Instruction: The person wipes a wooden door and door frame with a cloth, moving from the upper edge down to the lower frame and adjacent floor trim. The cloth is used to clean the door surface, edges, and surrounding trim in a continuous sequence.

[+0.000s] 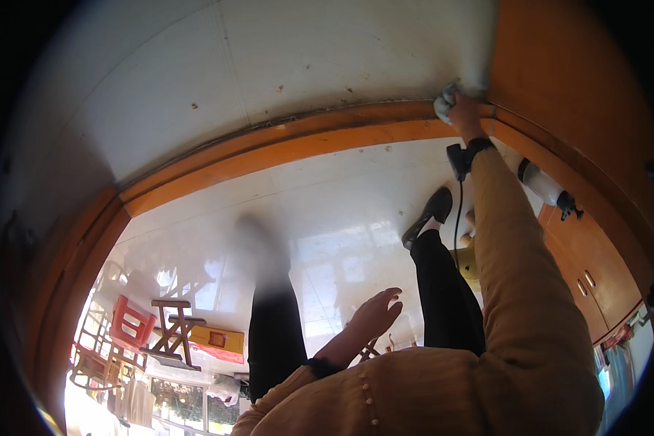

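My right hand (465,115) holds a crumpled pale grey-blue cloth (444,103). It presses the cloth to the right end of a long orange wooden sill (283,131), near the corner with an orange wooden panel (572,65). A black device with a cable (458,162) is strapped at my right wrist. Before my body hangs my left hand (379,312), holding nothing, with its fingers loosely bent and apart. Dark grime lines the sill's far edge, and small crumbs dot the pale tiled floor (158,82) beyond.
A spray bottle (542,182) with a black pump head stands at the right, near wooden cabinet doors (594,261). My shoe (429,215) is on the glossy floor. At lower left are a red plastic stool (132,322), a folding wooden stool (175,332) and a yellow-red box (218,340).
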Available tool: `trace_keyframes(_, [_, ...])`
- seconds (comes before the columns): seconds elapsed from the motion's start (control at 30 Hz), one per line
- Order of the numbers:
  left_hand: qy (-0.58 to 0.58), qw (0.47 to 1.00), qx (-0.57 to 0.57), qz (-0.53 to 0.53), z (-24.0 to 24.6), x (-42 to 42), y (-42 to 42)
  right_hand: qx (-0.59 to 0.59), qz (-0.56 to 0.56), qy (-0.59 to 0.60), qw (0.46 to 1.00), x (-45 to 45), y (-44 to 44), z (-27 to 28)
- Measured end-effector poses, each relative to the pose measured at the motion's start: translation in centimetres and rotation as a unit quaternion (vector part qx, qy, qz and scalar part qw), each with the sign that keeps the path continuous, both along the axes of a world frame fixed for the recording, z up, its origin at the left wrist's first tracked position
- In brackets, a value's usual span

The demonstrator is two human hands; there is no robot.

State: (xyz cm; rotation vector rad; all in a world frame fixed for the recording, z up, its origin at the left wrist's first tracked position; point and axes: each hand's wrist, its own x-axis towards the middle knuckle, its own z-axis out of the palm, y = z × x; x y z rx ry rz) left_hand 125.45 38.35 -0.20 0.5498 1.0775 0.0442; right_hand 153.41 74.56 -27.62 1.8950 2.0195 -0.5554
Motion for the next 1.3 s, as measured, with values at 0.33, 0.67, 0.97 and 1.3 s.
trace_keyframes(0.33, [-0.017, 0.997, 0.041, 0.058, 1.3, -1.4, 0.7, 0.019, -0.128, 0.147, 0.981, -14.0, -3.2, 3.1])
trace_keyframes(0.67, [-0.051, 0.995, 0.026, 0.087, 2.6, -2.2, -0.4, -0.031, -0.04, 0.121, 0.991, -23.1, -1.8, 2.7])
trace_keyframes(0.97, [-0.059, 0.992, 0.044, 0.106, 4.5, -6.0, 1.0, -0.031, 0.095, 0.172, 0.98, -36.1, -7.7, 7.0])
trace_keyframes(1.3, [-0.07, 0.913, 0.192, 0.354, 3.3, -11.3, 1.0, -0.093, 0.261, 0.416, 0.866, -67.4, -16.5, 8.6])
